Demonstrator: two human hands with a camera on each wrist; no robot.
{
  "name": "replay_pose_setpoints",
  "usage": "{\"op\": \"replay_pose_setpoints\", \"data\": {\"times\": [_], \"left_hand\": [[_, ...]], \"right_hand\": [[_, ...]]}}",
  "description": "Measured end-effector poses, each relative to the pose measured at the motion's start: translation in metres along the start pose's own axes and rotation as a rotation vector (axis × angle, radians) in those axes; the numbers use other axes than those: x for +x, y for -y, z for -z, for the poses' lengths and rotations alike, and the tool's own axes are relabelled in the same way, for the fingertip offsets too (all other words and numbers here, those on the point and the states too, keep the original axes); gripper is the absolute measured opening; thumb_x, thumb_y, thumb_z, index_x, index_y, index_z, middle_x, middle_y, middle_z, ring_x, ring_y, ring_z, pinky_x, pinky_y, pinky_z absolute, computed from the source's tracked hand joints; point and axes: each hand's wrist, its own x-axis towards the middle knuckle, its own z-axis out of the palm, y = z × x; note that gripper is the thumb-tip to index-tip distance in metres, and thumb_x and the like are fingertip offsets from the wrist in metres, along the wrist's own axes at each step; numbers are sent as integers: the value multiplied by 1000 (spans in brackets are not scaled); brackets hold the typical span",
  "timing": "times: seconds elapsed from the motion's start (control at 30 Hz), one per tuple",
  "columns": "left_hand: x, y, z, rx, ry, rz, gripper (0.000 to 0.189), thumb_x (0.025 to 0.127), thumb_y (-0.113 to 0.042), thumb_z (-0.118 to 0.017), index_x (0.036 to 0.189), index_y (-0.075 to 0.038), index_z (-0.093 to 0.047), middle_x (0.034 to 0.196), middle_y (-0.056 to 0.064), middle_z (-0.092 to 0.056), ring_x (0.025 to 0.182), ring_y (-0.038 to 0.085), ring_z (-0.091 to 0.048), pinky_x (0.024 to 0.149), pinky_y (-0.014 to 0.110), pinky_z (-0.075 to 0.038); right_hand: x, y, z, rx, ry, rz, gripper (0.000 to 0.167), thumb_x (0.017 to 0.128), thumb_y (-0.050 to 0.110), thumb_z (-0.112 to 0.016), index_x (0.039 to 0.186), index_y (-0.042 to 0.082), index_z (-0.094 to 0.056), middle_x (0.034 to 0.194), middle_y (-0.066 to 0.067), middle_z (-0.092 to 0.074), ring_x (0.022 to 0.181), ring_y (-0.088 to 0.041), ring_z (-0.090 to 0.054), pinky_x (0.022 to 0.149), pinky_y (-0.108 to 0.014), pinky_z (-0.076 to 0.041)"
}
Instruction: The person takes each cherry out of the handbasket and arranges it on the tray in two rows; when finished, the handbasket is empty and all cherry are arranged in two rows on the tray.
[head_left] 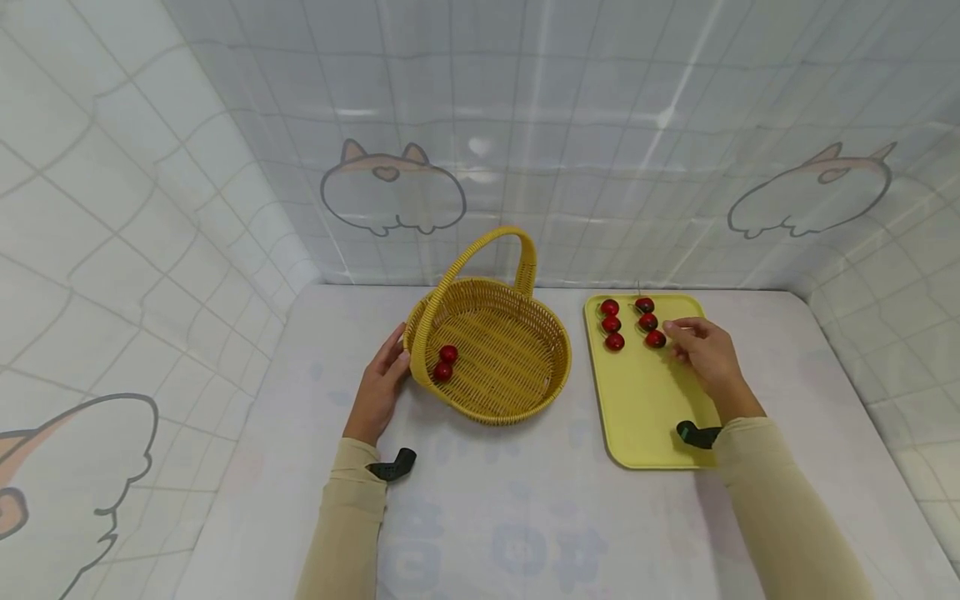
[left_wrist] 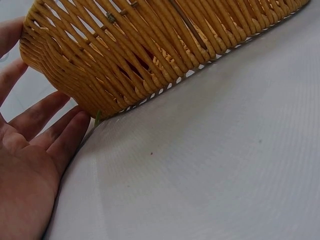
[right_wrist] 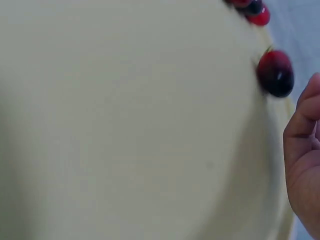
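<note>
A yellow wicker basket [head_left: 495,408] with a tall arched handle stands on the table, with two red cherries [head_left: 444,371] in its left part. My left hand [head_left: 381,390] rests against the basket's left side; in the left wrist view its fairly straight, spread fingers touch the wicker [left_wrist: 135,55]. On the yellow tray [head_left: 645,408] several dark red cherries [head_left: 611,324] lie in two columns near the far end. My right hand [head_left: 705,354] hovers over the tray's right edge, fingers loosely bent beside the nearest right-column cherry [right_wrist: 276,74]. A gap separates hand and cherry in the right wrist view.
The white table [head_left: 480,508] carries basket and tray side by side. A tiled-pattern wall covering [head_left: 570,167] rises right behind them, with similar coverings at left and right. A black wrist mount [head_left: 393,465] sticks out from the left sleeve, another [head_left: 697,435] from the right.
</note>
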Motion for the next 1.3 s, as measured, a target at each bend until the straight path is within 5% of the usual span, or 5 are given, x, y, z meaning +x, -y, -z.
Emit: {"op": "replay_pose_setpoints", "data": {"times": [0.2,0.7,1.0,1.3], "left_hand": [[0,1,0,12,1,-4,57,102,-50,-58,155,-45,-39,158,4,-45,144,15,-46,124,44,-31],[-1,1,0,-13,12,2,59,100,-53,-60,154,-46,-40,157,2,-46,143,15,-47,120,30,-37],[0,4,0,-35,8,-13,54,104,-41,-58,155,-42,-40,157,6,-46,140,14,-49,112,20,-42],[1,5,1,-44,1,-4,56,101,-47,-62,153,-43,-44,155,2,-48,141,14,-48,112,19,-42]], "right_hand": [[-6,18,-15,-157,25,89,40,93,42,-73,115,10,-62,86,4,-63,70,-10,-58,65,-22,-55],[-15,61,-67,-282,299,169,45,97,38,-71,123,2,-61,92,9,-69,82,-14,-67,72,-26,-56],[-14,83,-109,-371,480,206,50,94,37,-75,129,3,-62,116,-17,-69,107,-38,-69,90,-42,-61],[-22,108,-151,-475,646,248,53,93,41,-75,132,7,-64,123,-21,-70,110,-38,-69,96,-49,-58]]}}
